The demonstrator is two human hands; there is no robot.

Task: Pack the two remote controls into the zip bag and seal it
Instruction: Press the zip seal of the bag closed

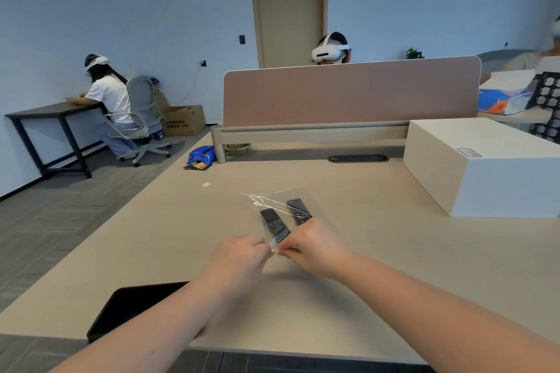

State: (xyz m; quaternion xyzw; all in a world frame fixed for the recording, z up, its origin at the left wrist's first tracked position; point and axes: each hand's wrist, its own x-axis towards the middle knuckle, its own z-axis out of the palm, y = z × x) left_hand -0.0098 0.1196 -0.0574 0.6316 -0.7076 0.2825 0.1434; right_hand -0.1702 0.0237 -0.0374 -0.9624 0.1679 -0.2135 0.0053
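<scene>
**Two remotes bagged, seal step under way**

Two remote controls, one nearer the left point(274, 222) and one nearer the right point(300, 210), already lie inside the clear zip bag point(281, 212), which you hold just above the tabletop point(378, 251), approx. centre of frame. Your left hand point(242, 257) and right hand point(315, 247) meet at the bag's near end, both pinched shut on the plastic there, fingertips nearly touching. Judging by that, packing is done & sealing is the step in hand.

Next move, likely: line up the two zip strips, press them together at one corner, then run the pinch across the full width w/o letting the remotes slide toward the mouth. Check for gaps after.

Hard to tell: whether the zip is partly closed already. The plastic is transparent, glare hides the strip, and your fingers cover the mouth. Motion blur softens both hands. The right remote's near end sits behind your right hand. A dark flat object point(133, 309) lies near the tabletop's front edge, partly covered by your left forearm; can't say what it is.
</scene>
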